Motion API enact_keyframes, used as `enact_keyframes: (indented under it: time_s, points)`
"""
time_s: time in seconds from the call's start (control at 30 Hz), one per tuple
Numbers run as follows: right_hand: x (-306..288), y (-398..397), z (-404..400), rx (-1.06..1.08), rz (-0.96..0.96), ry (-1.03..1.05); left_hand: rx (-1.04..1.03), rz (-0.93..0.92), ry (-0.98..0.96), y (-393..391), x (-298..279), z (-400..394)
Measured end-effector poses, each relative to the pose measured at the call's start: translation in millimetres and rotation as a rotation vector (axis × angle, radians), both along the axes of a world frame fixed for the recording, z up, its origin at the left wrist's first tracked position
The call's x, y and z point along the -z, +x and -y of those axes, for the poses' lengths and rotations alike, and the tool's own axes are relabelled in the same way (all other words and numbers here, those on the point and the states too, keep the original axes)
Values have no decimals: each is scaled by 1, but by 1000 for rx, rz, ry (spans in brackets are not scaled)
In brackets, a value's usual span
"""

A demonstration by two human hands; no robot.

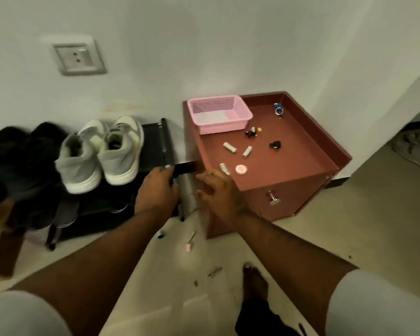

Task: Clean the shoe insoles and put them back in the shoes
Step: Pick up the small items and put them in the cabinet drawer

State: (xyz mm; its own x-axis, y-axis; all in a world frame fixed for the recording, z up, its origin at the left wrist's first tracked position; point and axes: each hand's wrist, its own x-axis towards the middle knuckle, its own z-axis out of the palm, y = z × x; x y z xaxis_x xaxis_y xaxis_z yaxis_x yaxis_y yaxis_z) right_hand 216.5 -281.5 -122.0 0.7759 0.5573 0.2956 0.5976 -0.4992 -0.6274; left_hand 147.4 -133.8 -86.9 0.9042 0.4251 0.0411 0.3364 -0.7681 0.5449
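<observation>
A pair of grey-and-white sneakers, the left one point(79, 163) and the right one point(121, 151), stands heels toward me on top of a black shoe rack point(155, 141). My left hand point(158, 187) grips at the rack's front right corner, where a dark flat strip point(188, 168) sticks out to the right; I cannot tell whether it is an insole. My right hand point(216, 190) hovers just right of it, by the corner of a maroon cabinet point(289, 166), fingers loosely curled and holding nothing. No insole is plainly visible inside the sneakers.
Black shoes point(22, 154) fill the rack's left side. The cabinet top holds a pink basket point(220, 115) and several small items. Small bits point(188, 246) litter the floor near my bare foot point(255, 282). A wall socket point(79, 58) is above; another shoe point(415, 149) lies far right.
</observation>
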Motion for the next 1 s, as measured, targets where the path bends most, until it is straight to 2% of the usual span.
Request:
enact_keyframes:
  time_s: [0.23,0.37,0.5,0.67,0.9,1.0]
  points:
    - [47,-108,-129,-214,-188,-212,-185,-244,8,-153,65,-121]
    - [104,-158,-217,-347,-250,-324,-317,-438,-17,-231,133,-193]
    - [167,-192,-295,-465,-268,-444,-408,-550,-87,-289,205,-253]
    - [261,-207,-346,-544,-251,-683,-484,-603,-132,-313,290,-318]
    - [385,-196,-353,-526,-204,-953,-503,-630,-155,-293,403,-391]
    - [402,-192,-351,-544,-101,-982,-510,-619,-164,-280,422,-410]
